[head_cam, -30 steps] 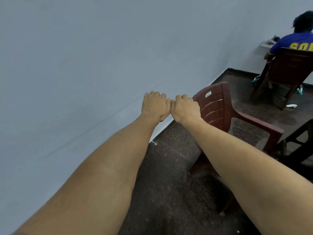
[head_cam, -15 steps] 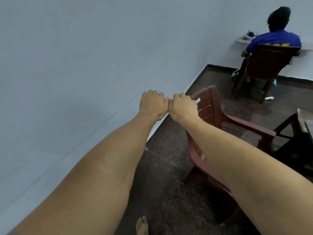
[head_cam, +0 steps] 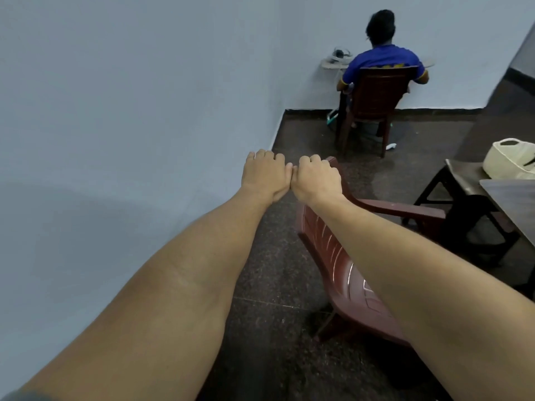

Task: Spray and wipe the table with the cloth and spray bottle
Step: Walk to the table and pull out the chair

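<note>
- Left hand [head_cam: 265, 175] and right hand [head_cam: 317, 178]: fingers curled into fists, thumb sides touching, nothing visibly held.
- Cloth and spray bottle: not in view.
- Table [head_cam: 512, 204]: well right of the fingers, past the maroon plastic chair [head_cam: 341, 256].
- Likely step: spraying not begun; the next move calls for finding the bottle and cloth.

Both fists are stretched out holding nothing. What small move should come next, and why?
Probably turn right toward the table: the left hand and right hand are curled, touching and empty, and no cloth or spray bottle is in view.
</note>
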